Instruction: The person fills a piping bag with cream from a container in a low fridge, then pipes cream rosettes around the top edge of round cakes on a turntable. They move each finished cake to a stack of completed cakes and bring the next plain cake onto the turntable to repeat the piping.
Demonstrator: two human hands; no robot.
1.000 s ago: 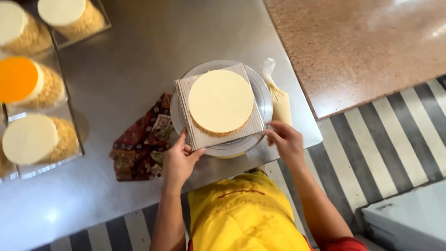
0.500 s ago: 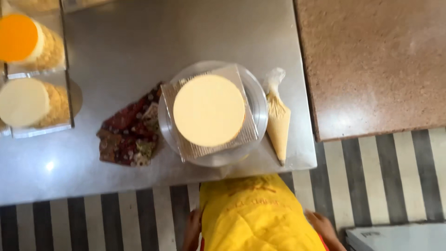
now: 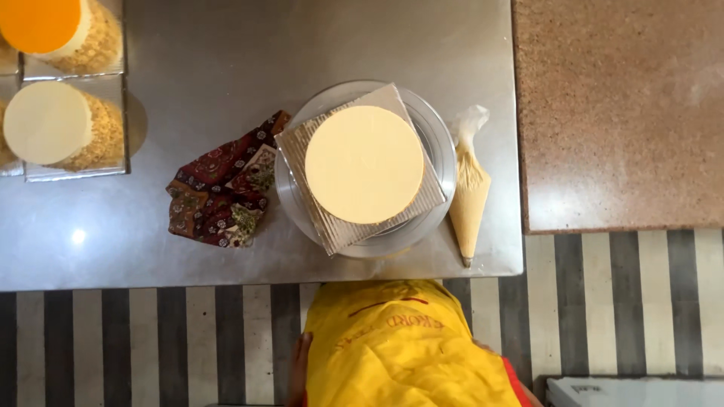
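Note:
A round pale-yellow cake (image 3: 364, 163) sits on a square corrugated board (image 3: 302, 147) on a round metal turntable (image 3: 441, 143) near the steel table's front edge. Neither hand touches it. My left hand (image 3: 298, 368) shows only as a thin strip down beside my yellow apron (image 3: 400, 354), with its fingers hidden. My right hand is hidden behind the apron; only a bit of red sleeve (image 3: 520, 386) shows. A filled piping bag (image 3: 469, 200) lies just right of the turntable, tip toward me.
A crumpled patterned red cloth (image 3: 219, 192) lies left of the turntable. At the far left of the steel table (image 3: 226, 60) stand a crumb-coated cream-topped cake (image 3: 53, 124) and an orange-topped one (image 3: 45, 22). A speckled stone counter (image 3: 618, 113) adjoins on the right. The floor (image 3: 151, 347) is striped.
Both hands let go of the turntable's front edge and dropped down beside the apron. The view has shifted so the table sits higher in frame.

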